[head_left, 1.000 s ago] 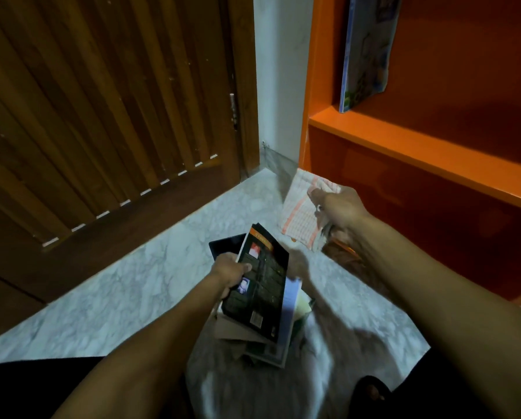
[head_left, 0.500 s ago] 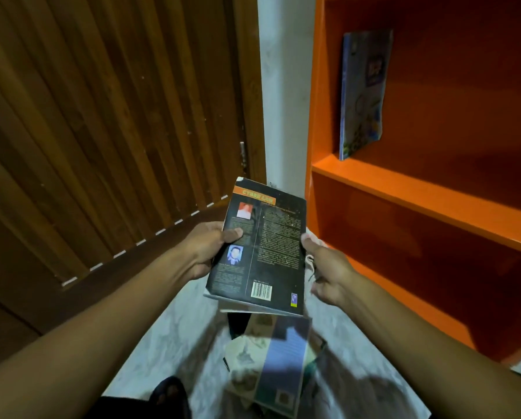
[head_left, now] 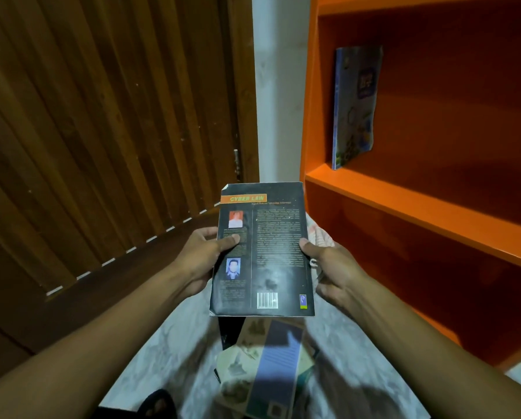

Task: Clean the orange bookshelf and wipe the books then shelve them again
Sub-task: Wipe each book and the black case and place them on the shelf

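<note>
A black paperback book with its back cover up is held flat in front of me. My left hand grips its left edge, thumb on the cover. My right hand grips the right edge and also holds a pale patterned cloth bunched behind the book. The orange bookshelf stands to the right. One blue book leans upright on its middle shelf, against the left wall. A pile of other books lies on the marble floor below my hands.
A dark wooden slatted door fills the left side. A white wall strip separates it from the shelf. The lower shelf compartment holds nothing that I can see. A dark sandal shows at the bottom edge.
The black book rose from the floor pile to chest height and levelled out. My right hand brought the cloth over and took the book's right edge.
</note>
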A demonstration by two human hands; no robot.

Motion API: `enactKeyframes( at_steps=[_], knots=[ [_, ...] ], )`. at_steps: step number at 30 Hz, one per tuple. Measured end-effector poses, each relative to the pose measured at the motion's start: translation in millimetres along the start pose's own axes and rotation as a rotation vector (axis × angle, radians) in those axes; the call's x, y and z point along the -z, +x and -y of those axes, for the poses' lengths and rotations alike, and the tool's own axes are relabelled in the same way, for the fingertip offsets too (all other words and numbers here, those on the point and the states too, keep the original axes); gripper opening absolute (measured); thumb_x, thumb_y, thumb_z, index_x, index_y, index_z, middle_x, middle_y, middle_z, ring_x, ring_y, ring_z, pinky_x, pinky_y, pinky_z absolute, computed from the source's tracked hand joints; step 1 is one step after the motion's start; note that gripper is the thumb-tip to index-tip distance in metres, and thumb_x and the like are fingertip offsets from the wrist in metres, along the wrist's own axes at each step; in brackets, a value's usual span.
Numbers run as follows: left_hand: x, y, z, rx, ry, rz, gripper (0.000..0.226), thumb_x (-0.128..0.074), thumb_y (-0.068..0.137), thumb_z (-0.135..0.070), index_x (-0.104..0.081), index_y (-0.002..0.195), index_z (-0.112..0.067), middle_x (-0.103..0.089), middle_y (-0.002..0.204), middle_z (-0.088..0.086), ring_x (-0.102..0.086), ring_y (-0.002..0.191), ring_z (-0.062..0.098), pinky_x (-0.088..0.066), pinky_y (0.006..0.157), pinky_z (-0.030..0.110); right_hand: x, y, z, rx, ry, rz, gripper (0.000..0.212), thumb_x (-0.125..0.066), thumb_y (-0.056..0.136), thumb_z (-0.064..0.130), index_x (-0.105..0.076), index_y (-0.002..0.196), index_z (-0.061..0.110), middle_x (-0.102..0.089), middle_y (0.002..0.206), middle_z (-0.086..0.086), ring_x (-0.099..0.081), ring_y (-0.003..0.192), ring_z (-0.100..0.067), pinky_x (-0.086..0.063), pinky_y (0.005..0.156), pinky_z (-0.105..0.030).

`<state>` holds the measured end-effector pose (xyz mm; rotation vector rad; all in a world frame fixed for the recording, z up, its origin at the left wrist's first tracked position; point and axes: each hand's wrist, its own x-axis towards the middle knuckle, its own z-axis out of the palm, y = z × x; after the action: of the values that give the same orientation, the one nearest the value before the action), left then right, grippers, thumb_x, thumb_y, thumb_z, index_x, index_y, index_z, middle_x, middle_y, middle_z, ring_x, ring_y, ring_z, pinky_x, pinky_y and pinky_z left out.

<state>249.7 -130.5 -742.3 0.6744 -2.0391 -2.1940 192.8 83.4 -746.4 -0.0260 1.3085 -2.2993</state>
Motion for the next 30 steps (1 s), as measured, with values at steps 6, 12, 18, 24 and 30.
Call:
enactKeyframes(
  at_steps=[6,12,18,24,30],
  knots=[
    [-4.3,-4.5,-1.1,-0.058,-0.028,-0.012,0.020,-0.055,0.101,-0.018,-0.064,0.119,-0.016,-0.076,0.108,0.010,-0.074,0.095,0.030,-0.060,0.083,0.046,8.4,4.2,-0.7,0.015,-0.065,-0.038,0.024,-0.051,0.100,0.001,-0.065,0.117,0.010,-0.078,0.086,0.005,-0.074,0.075,-0.010,-0.057,0.064,-0.025],
    [-5.0,-14.7,-11.4,-0.269,0.167,-0.004,0.018,-0.049,0.104,-0.019,-0.065,0.112,-0.025,-0.076,0.103,0.002,-0.075,0.087,0.018,-0.057,0.072,0.036,12.6,11.8,14.1,0.220,-0.283,-0.332,0.024,-0.047,0.105,0.024,-0.059,0.125,0.016,-0.070,0.103,-0.001,-0.067,0.085,-0.017,-0.051,0.063,-0.027],
    [-15.8,-28.0,-9.9,-0.279,0.206,0.068,0.021,-0.046,0.106,-0.021,-0.066,0.115,-0.019,-0.077,0.097,0.005,-0.075,0.085,0.024,-0.057,0.081,0.045,20.3,24.0,27.8,0.674,-0.770,-0.340,0.035,-0.045,0.104,0.037,-0.056,0.135,0.026,-0.062,0.135,0.003,-0.055,0.126,-0.017,-0.045,0.104,-0.041],
    [-31.1,-29.1,-12.2,-0.280,0.080,0.074,0.021,-0.046,0.105,-0.018,-0.066,0.114,-0.018,-0.077,0.093,0.007,-0.074,0.079,0.023,-0.059,0.067,0.034,9.3,17.7,1.3,0.700,-1.015,-0.135,0.041,-0.049,0.104,0.021,-0.048,0.144,0.027,-0.039,0.156,0.003,-0.022,0.150,-0.015,-0.018,0.123,-0.046],
    [-21.3,-13.3,-19.3,-0.221,-0.051,-0.100,0.022,-0.045,0.106,-0.021,-0.068,0.109,-0.020,-0.073,0.098,0.011,-0.070,0.081,0.023,-0.058,0.075,0.040,10.7,-0.4,-44.5,0.741,-1.052,0.056,0.037,-0.053,0.101,0.011,-0.057,0.137,0.016,-0.063,0.135,0.000,-0.059,0.121,-0.013,-0.048,0.097,-0.025]
  ],
)
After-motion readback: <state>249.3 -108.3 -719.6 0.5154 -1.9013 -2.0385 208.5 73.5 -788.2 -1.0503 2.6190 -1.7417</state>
